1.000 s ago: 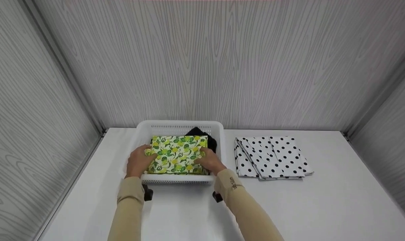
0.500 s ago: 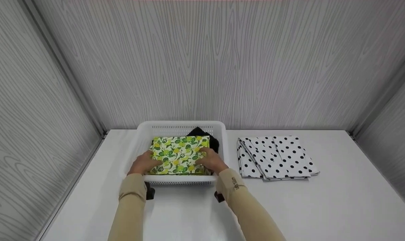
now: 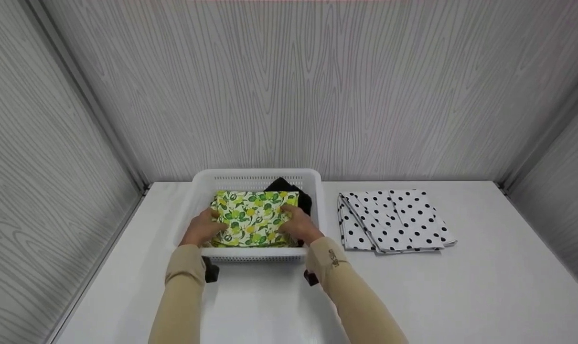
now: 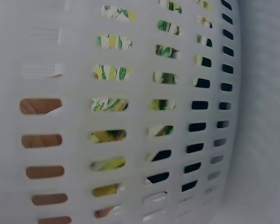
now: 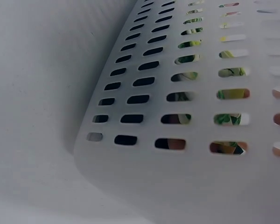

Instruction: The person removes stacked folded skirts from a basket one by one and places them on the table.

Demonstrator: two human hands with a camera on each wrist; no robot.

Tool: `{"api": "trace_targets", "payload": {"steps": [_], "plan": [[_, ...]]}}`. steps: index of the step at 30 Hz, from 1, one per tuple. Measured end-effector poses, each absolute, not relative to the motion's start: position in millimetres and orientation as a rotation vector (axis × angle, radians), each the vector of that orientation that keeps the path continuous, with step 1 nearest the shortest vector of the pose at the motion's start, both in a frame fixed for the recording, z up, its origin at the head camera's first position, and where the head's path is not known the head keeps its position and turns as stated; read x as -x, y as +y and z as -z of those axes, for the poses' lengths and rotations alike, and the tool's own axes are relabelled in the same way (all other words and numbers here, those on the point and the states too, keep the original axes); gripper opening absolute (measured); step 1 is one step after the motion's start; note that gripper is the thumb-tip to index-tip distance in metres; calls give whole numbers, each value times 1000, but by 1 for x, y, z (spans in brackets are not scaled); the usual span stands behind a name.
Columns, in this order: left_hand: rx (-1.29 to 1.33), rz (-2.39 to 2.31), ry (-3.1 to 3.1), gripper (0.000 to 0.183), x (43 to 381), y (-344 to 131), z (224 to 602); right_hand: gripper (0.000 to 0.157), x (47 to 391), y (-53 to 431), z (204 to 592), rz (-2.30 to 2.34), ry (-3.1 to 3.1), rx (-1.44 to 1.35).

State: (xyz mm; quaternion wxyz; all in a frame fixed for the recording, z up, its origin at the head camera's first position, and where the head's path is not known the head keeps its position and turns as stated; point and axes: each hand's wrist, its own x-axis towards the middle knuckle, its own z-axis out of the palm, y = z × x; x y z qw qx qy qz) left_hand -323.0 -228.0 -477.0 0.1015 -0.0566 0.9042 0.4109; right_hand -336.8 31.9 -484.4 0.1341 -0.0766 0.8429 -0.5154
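Observation:
A folded cloth (image 3: 255, 217) with a green and yellow lemon print lies in a white plastic basket (image 3: 320, 205). My left hand (image 3: 203, 227) holds the cloth's left side, thumb on top. At the opposite side my right hand (image 3: 300, 225) grips it the same way, its thumb over the print. Both hands reach in over the basket's front rim, and their lower fingers are hidden. Black fabric (image 3: 304, 203) shows beneath and behind the print at the right. Through the slots in the left wrist view, the patterned cloth (image 4: 114, 42) sits above dark fabric (image 4: 199, 105).
A folded white cloth with black dots (image 3: 391, 222) lies right of the basket on the white table (image 3: 480, 282). Grey wood-grain panels (image 3: 289, 95) stand behind and at both sides. A black wrist device (image 3: 211, 270) hangs under the left cuff, close to the basket's front.
My left hand has sunk slightly at the cloth's left side. The right hand keeps its place, and the cloth stays in the basket. The head view has shifted a little.

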Motion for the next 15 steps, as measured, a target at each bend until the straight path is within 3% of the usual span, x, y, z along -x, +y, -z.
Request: {"api": "trace_targets", "payload": {"steps": [4, 10, 15], "plan": [[149, -1280, 2665, 55, 324, -232, 475, 59, 338, 31, 482, 1532, 2379, 249], [146, -1363, 2578, 62, 325, -234, 478, 43, 338, 33, 482, 1569, 2329, 239], [117, -1287, 2786, 54, 327, -226, 481, 46, 337, 33, 484, 1603, 2308, 257]]}}
